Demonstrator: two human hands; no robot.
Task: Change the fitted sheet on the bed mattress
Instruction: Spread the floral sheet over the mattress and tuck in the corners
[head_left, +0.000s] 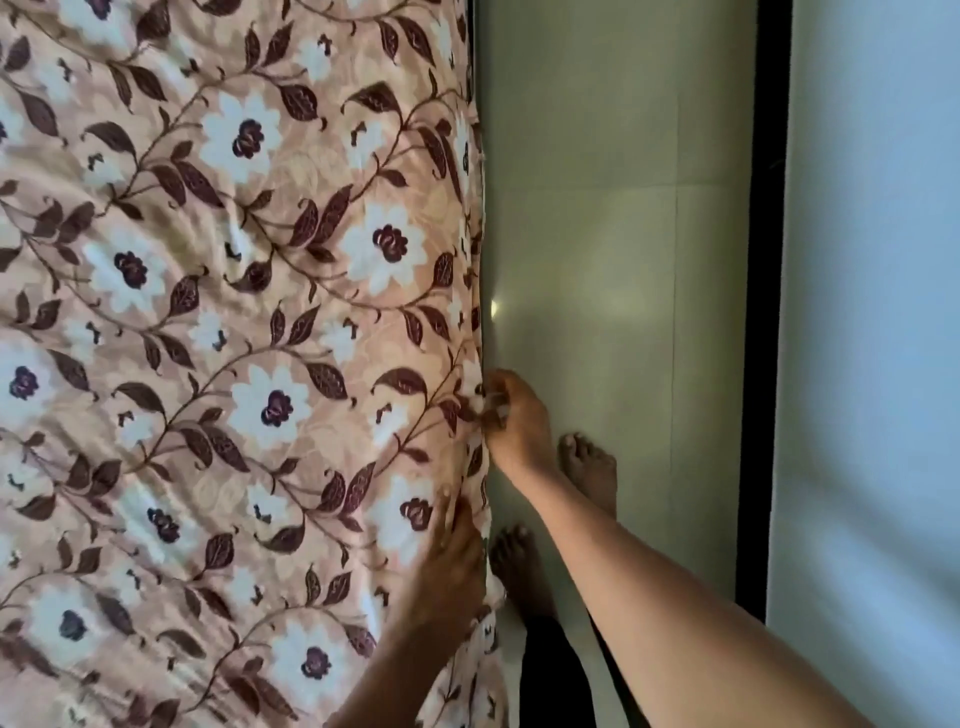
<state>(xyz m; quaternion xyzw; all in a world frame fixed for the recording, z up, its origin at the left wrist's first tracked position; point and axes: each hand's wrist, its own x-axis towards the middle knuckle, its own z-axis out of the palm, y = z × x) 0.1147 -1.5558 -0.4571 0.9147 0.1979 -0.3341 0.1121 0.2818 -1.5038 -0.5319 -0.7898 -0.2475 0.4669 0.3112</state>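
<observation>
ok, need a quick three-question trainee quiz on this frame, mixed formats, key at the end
1. True or false: the left hand rests on the peach floral fitted sheet, near its edge.
2. Which hand pinches the sheet's edge at the side of the bed? A) left hand B) right hand C) neither
3. Fill in: the bare feet stand on the pale tiled ____.
Key: 1 true; 2 B; 3 floor.

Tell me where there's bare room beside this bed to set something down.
The floor between the sheet and the dark strip is bare ahead. Nearer, it's crowded by both feet and the right hand pinching the sheet's edge.
</observation>
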